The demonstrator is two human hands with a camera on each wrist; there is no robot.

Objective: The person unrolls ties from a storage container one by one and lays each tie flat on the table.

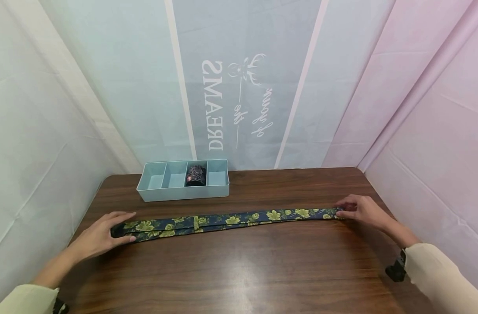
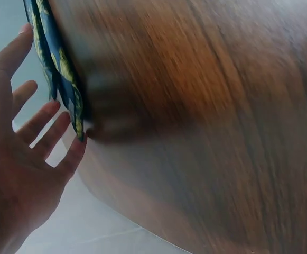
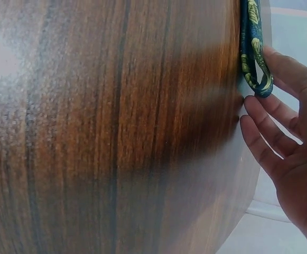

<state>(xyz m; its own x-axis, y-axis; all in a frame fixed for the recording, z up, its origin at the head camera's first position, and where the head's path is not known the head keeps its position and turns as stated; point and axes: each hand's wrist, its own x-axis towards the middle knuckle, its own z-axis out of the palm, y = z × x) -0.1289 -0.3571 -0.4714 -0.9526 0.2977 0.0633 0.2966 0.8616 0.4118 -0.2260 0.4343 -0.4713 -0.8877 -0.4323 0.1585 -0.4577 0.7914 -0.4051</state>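
1. The tie (image 1: pixel 239 221) is lying lengthwise on the bench (image 1: pixel 243 270), on the near side of the tray (image 1: pixel 184 192) and apart from it, running well past its right end.
2. The left hand (image 1: pixel 99 233), to the near left of the tray, is resting released, its spread fingers and thumb bracketing and touching the tie's end. Since nothing seems to be clamping that end, it could be slipping away under any pull from the right.
3. The right hand (image 1: pixel 366 211), to the near right of the tray, is touching the folded end; I cannot tell whether it is pinching. In the right wrist view the fold is gaping like a loop, so a loose hold could be letting it spring open or twist.
4. The layers are showing unevenly near the tray's left half, so tugging harder with one of the hands could be skewing them further.
5. The band (image 1: pixel 196 223), just on the near side of the tray, could be snagging a layer and bunching the cloth.
6. The dark roll (image 1: pixel 196 175) is sitting in the tray's third compartment from the left; a careless sweep toward the tray could be jolting it.
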